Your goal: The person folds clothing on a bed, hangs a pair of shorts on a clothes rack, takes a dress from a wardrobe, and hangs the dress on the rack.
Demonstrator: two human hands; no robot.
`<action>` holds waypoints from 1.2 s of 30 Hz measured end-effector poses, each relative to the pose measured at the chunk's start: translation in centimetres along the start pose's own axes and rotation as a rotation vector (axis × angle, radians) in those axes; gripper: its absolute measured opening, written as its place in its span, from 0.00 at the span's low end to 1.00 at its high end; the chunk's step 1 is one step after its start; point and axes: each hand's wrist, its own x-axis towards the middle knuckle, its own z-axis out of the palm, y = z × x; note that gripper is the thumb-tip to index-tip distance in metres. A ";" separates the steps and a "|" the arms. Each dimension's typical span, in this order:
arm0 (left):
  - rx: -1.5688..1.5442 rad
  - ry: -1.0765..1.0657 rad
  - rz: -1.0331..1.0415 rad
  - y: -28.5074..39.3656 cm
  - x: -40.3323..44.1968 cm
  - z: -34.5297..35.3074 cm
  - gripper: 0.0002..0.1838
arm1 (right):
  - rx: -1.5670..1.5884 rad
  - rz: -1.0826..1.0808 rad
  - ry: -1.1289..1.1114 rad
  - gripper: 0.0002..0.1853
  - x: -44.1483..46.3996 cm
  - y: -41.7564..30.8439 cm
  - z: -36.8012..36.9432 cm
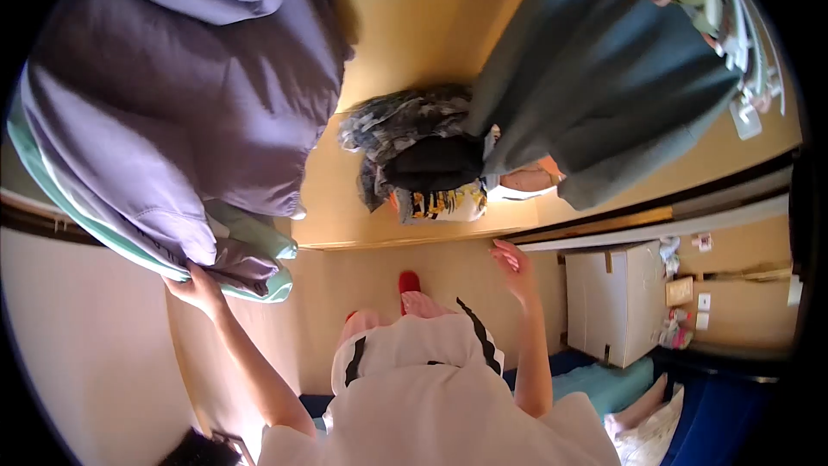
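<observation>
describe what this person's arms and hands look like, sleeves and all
The left hand and right hand are gloveless, and the forearms are bare, with no watch or bracelet visible. Short, loose white sleeves belong to a plain white fabric top. Fine markings are too small to tell.

At eight o'clock the left hand (200,290) grips the lower edge of a purple garment (190,103), which hangs at ten o'clock with mint-green cloth (278,286) showing beneath it. The right hand (515,272), at four o'clock, holds nothing, its fingers loosely bent. Just above centre, toward twelve, lies a clothes pile (431,160). Dark grey clothing (604,78) hangs at two, near white hangers (737,47). A white box (611,302) stands at four, beyond the right hand; a red slipper (409,280) shows at six.
</observation>
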 end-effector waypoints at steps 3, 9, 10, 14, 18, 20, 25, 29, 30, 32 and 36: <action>0.064 0.020 0.049 0.3 -1.2 -0.8 0.32 | -0.069 0.082 -0.071 0.16 0.1 1.8 -0.6; 0.362 -0.304 -0.185 -3.3 -5.8 -3.6 0.23 | -0.098 0.048 -0.315 0.18 2.5 1.7 3.1; 0.376 -0.302 -0.203 -4.4 -6.9 -4.7 0.23 | -0.064 0.059 -0.301 0.20 3.4 1.3 4.1; 0.342 -0.407 -0.325 -6.1 -11.3 -9.2 0.13 | 0.300 0.306 -0.198 0.31 12.0 3.9 6.6; 0.384 -0.447 -0.588 -5.8 -14.6 -13.1 0.16 | 0.521 0.603 0.122 0.40 19.2 5.2 7.4; 0.321 -0.390 -0.554 -5.6 -16.2 -14.5 0.18 | 0.498 0.705 0.210 0.42 22.1 5.0 7.8; 0.336 -0.331 -0.678 -1.2 -18.5 -14.9 0.17 | 0.609 0.793 -0.102 0.40 28.4 5.8 6.8; 0.190 -0.199 -0.762 0.3 -23.5 -12.7 0.16 | 0.569 0.945 -0.288 0.42 31.2 7.1 5.0; 0.211 -0.217 -0.754 0.5 -24.8 -11.4 0.17 | 0.618 1.021 -0.343 0.42 31.7 7.3 4.6; 0.257 -0.281 -0.851 2.2 -26.9 -8.8 0.20 | 0.639 1.103 -0.405 0.41 32.4 7.7 3.8; 0.200 -0.320 -0.896 4.5 -29.1 -5.6 0.24 | 0.734 1.031 -0.689 0.33 33.8 10.1 3.9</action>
